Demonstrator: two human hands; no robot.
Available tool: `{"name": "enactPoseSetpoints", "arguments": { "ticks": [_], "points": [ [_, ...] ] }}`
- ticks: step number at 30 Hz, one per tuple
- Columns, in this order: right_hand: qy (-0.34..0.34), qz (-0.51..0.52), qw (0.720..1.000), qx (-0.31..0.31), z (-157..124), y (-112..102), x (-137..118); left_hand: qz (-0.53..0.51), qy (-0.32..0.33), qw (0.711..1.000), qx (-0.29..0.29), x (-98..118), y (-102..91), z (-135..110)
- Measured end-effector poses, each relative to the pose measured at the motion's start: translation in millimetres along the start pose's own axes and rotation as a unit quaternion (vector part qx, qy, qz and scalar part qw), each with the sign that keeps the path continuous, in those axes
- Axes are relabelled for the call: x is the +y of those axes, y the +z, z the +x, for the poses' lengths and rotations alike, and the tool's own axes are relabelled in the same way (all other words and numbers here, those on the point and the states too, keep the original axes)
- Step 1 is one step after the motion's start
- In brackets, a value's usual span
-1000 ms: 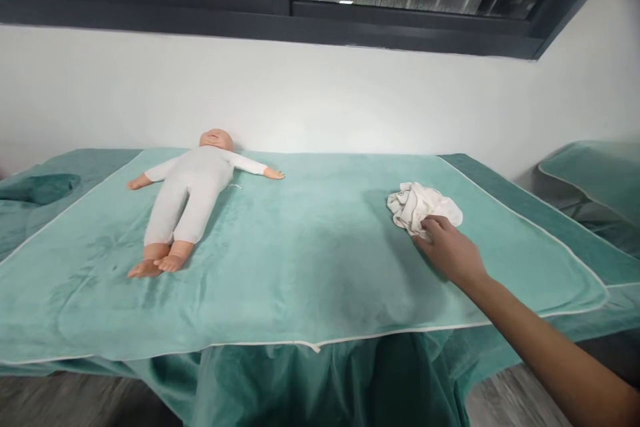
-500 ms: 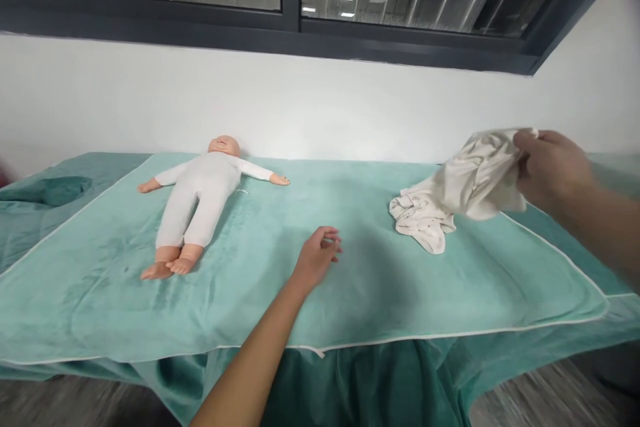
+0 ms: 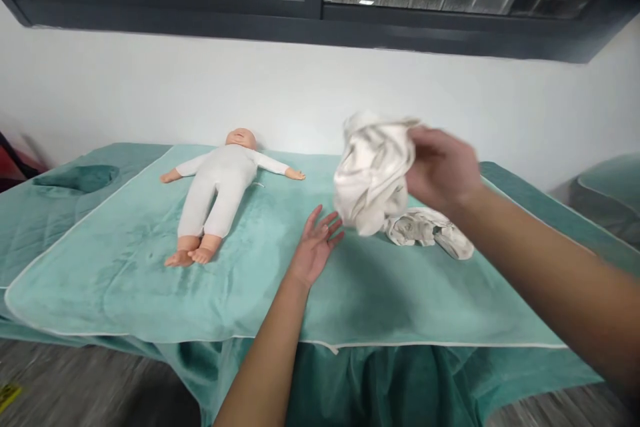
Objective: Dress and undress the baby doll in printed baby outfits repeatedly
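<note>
My right hand (image 3: pixel 443 170) grips a crumpled white garment (image 3: pixel 373 170) and holds it in the air above the bed. A second white garment (image 3: pixel 430 230) lies bunched on the teal towel (image 3: pixel 150 280) just below and to the right of it. My left hand (image 3: pixel 316 245) hovers over the towel with fingers spread, close under the lifted garment and holding nothing. A baby doll (image 3: pixel 217 190) in a white suit lies on its back at the left, head toward the wall, arms spread.
The towel covers a bed draped in darker teal cloth (image 3: pixel 380 387) against a white wall under a dark window. A folded teal cloth (image 3: pixel 77 178) lies at the far left. Another teal-covered bed (image 3: pixel 607 180) stands at the right. Grey floor shows below.
My right hand has carried the white garment left and up, toward the middle. The second garment stays on the towel. My left hand has opened its fingers and stayed near the middle.
</note>
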State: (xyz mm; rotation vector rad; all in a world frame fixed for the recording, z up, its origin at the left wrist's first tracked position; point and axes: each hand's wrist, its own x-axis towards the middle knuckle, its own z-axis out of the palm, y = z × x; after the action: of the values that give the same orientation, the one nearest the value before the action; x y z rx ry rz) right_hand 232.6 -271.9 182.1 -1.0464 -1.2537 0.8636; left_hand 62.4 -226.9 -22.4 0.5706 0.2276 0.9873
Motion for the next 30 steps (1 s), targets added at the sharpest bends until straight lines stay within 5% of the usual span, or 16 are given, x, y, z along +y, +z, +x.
{"name": "enactPoseSetpoints", "arguments": {
  "ticks": [3, 5, 11, 14, 16, 18, 22, 26, 30],
  "points": [
    [0.080, -0.073, 0.986, -0.127, -8.2, 7.5, 56.7, 0.003, 0.026, 0.999, 0.023, -4.1, -0.8, 1.4],
    [0.119, -0.233, 0.955, -0.137, -20.0, -0.4, 99.7, 0.007, 0.034, 0.998, 0.061, -5.7, -1.8, 3.1],
    [0.051, -0.649, 0.754, -0.087, -64.0, -82.1, 184.1, 0.028, 0.022, 0.996, 0.081, -4.1, -0.4, 3.2],
    [0.069, -0.705, 0.704, -0.044, -77.3, -124.0, 186.6, 0.044, 0.018, 0.997, 0.067, -4.1, -0.6, 1.4],
    [0.107, -0.685, 0.720, -0.018, -81.2, -134.2, 175.9, 0.059, 0.022, 0.995, 0.072, -4.4, -0.4, 0.3],
    [0.139, -0.607, 0.782, 0.004, -82.0, -124.9, 158.0, 0.081, 0.030, 0.993, 0.084, -4.3, 1.6, -1.1],
    [0.132, -0.360, 0.923, -0.027, -75.0, -62.0, 115.7, 0.149, 0.032, 0.987, 0.048, -1.3, 13.6, -5.2],
    [0.049, -0.319, 0.945, -0.057, -53.7, 4.7, 85.8, 0.225, 0.071, 0.971, 0.025, 10.4, 35.8, -12.4],
    [0.010, -0.361, 0.927, -0.099, -30.3, 35.0, 60.1, 0.362, 0.171, 0.916, 0.001, 43.4, 58.3, -24.0]
  ]
}}
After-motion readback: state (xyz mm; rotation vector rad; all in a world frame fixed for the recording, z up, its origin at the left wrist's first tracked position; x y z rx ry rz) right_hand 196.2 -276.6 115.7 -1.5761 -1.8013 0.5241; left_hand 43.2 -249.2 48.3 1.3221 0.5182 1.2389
